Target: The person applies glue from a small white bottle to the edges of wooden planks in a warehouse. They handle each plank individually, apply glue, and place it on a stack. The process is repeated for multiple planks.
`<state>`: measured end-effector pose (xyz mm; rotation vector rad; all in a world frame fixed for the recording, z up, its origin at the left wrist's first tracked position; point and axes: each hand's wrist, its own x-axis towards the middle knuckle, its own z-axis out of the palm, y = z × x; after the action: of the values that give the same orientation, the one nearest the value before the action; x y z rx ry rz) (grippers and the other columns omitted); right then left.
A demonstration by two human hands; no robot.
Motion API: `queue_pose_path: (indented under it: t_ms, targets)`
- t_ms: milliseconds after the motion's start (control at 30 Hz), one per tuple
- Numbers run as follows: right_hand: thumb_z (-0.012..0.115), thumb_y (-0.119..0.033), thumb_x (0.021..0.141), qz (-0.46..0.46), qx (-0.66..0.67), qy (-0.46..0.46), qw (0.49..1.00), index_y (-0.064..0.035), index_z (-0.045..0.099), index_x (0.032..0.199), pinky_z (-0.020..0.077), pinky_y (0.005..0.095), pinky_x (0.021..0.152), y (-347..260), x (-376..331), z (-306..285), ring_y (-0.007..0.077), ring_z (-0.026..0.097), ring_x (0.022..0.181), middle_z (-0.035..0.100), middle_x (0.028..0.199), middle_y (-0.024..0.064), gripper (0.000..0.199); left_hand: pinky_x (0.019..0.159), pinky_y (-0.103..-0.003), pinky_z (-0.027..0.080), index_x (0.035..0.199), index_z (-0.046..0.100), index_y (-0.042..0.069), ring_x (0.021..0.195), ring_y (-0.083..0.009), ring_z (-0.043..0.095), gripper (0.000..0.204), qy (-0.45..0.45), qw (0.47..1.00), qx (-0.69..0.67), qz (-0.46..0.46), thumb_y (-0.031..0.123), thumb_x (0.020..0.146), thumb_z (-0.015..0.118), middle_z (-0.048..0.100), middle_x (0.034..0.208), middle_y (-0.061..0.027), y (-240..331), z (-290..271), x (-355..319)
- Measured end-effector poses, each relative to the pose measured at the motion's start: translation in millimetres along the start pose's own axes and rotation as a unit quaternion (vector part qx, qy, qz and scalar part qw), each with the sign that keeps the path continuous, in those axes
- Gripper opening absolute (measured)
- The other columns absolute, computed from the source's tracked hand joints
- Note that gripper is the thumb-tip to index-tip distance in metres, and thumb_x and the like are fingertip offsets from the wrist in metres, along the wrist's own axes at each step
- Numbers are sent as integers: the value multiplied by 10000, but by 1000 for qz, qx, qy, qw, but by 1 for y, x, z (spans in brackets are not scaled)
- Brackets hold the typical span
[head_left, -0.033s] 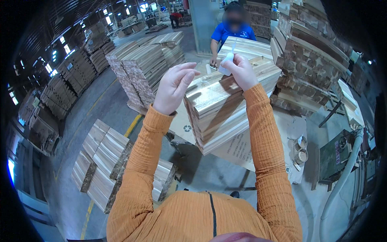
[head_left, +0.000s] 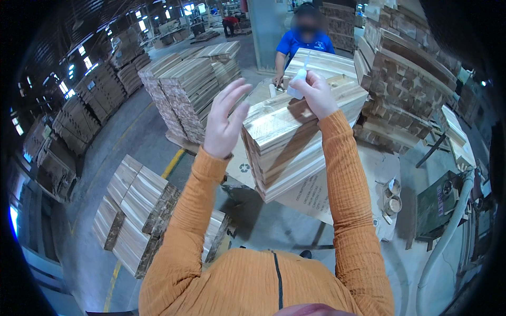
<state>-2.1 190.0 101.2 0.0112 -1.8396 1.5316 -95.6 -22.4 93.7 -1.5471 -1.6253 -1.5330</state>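
My right hand (head_left: 320, 96) is closed around a small white squeeze bottle (head_left: 296, 91) with a thin nozzle that points upward. It is over the top of a stack of wooden boards (head_left: 287, 152), whose striped light and dark edges face me. My left hand (head_left: 226, 118) is raised beside the stack's left end, fingers spread and nothing in it. A small pale ring-shaped mark or thing (head_left: 268, 108) lies on the top board between my hands; I cannot tell what it is.
The boards rest on a cardboard-covered table (head_left: 308, 197), with round tins (head_left: 392, 204) at its right. Opposite, a person in a blue shirt (head_left: 303, 42) works at another board stack (head_left: 324, 64). Further stacks stand left (head_left: 182, 89) and right (head_left: 406, 79); lower boards (head_left: 139, 205) lie at left.
My left hand has drawn back toward the left and a little down, and its fingers have spread apart. The right hand and the bottle have barely moved.
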Motion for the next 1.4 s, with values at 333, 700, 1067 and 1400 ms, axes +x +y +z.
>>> queue_pose_path:
  t_ms: [333,700,1067,1400]
  targets:
    - [511,-230,915,-40,-55,-29,997,-1,543,955,448,246,668,-14,-4,6,80,548,705,653,874,54,235,1049,-454,237,1395,112,-66,1280,-396,258,1079,104,993,-4,-51,409,673,757,227,1378,-277,1,64,-75]
    - [511,-285,929,-30,-268,-63,961,13,530,949,450,307,622,-38,-56,43,183,575,668,595,734,103,299,991,-453,301,1370,143,-88,1177,-398,357,1068,162,984,-21,-70,370,649,784,316,1303,-279,-13,68,-74]
    - [500,-279,944,-7,-256,-56,965,-7,517,943,437,258,622,-29,-49,38,91,525,711,588,815,41,273,989,-459,293,1363,172,-83,1160,-398,371,1075,163,984,-15,-69,375,618,798,319,1307,-273,-7,67,-77]
    - [498,-281,936,-23,-228,-143,963,-14,558,992,458,275,631,-47,-39,51,105,541,723,602,819,46,280,989,-460,290,1357,194,-74,1166,-398,369,1048,165,984,-6,-66,421,638,774,317,1308,-280,-15,68,-78]
